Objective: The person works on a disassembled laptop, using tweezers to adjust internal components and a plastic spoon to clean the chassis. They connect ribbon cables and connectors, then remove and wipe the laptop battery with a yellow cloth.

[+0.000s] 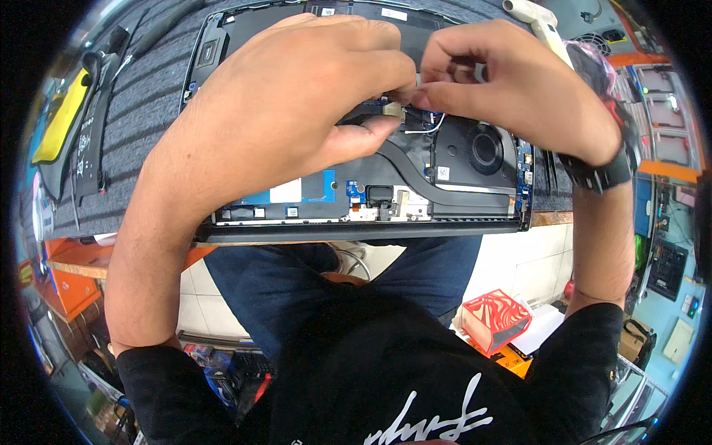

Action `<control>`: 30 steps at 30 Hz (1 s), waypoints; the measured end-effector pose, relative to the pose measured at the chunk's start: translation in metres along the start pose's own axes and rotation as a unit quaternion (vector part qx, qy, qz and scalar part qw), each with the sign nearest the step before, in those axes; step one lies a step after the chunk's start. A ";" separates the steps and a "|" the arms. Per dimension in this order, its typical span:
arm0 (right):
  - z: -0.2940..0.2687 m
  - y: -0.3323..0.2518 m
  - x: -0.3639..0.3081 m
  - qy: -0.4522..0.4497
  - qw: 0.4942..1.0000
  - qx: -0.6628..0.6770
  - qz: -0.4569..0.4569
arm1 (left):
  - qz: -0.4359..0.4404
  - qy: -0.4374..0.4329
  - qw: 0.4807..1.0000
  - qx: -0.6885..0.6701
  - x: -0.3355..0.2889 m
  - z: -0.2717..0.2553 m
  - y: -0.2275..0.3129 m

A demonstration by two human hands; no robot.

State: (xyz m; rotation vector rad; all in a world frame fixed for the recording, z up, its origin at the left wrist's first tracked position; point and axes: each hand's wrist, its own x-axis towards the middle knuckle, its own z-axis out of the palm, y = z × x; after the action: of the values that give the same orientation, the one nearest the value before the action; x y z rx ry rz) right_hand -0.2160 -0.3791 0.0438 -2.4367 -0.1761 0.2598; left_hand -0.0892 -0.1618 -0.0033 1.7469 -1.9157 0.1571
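Observation:
An opened laptop (415,169) lies before me with its inner parts bare. Over its middle is my left hand (311,81), fingers bent and the thumb reaching toward the fingertips. A small pale piece (393,111) shows by that thumb; whether it is gripped I cannot tell. My right hand (489,81) meets the left from the other side, thumb and forefinger pinched, slightly blurred. What the fingertips hold is hidden. Just below them runs a thin white cable (426,131). A round black fan (486,150) sits beneath my right hand, with a dark heat pipe (423,185) curving beside it.
The laptop rests on a grey ribbed mat (144,96). To the left lie a black battery pack (89,159) and a yellow-and-black item (59,119). A pale handheld tool (538,18) stands at the far right. A red patterned box (495,320) is below the table.

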 end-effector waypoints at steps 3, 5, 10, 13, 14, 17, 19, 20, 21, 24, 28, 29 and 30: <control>-0.009 -0.027 0.014 -0.040 0.998 -0.007 0.042 | -0.012 -0.008 1.000 0.010 -0.001 0.000 0.003; -0.035 -0.045 0.023 -0.163 0.950 -0.057 0.262 | -0.013 -0.003 1.000 0.003 0.000 0.001 0.004; -0.037 -0.061 0.028 -0.150 0.962 -0.108 0.200 | -0.011 -0.002 1.000 0.015 0.003 0.000 0.000; -0.036 -0.062 0.037 -0.182 0.939 -0.122 0.263 | -0.009 -0.008 1.000 0.015 0.002 -0.001 -0.002; -0.038 -0.062 0.040 -0.192 0.932 -0.123 0.283 | -0.007 -0.001 1.000 0.016 0.002 0.000 -0.002; -0.040 -0.061 0.042 -0.194 0.934 -0.115 0.276 | -0.005 0.012 1.000 0.014 0.002 0.003 -0.002; -0.041 -0.059 0.041 -0.193 0.936 -0.111 0.272 | -0.003 0.015 1.000 0.012 0.001 0.004 -0.003; -0.040 -0.058 0.041 -0.193 0.937 -0.108 0.271 | 0.000 0.014 1.000 0.010 0.001 0.004 -0.003; -0.039 -0.056 0.041 -0.193 0.937 -0.106 0.270 | 0.002 0.016 1.000 0.013 0.001 0.004 -0.004; -0.037 -0.053 0.042 -0.200 0.938 -0.105 0.264 | -0.004 0.009 1.000 0.017 0.001 0.005 -0.004; -0.038 -0.054 0.043 -0.201 0.934 -0.115 0.272 | -0.002 0.010 1.000 0.020 0.001 0.006 -0.004; -0.039 -0.055 0.043 -0.201 0.933 -0.118 0.275 | -0.002 0.009 1.000 0.021 0.001 0.007 -0.004; -0.039 -0.056 0.044 -0.203 0.932 -0.121 0.276 | -0.005 0.007 1.000 0.028 0.001 0.007 -0.004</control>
State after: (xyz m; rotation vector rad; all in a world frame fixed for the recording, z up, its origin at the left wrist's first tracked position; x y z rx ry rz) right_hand -0.1679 -0.3523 0.1030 -2.6007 0.3294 1.0491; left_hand -0.0877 -0.1665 -0.0100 1.7866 -1.9092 0.2216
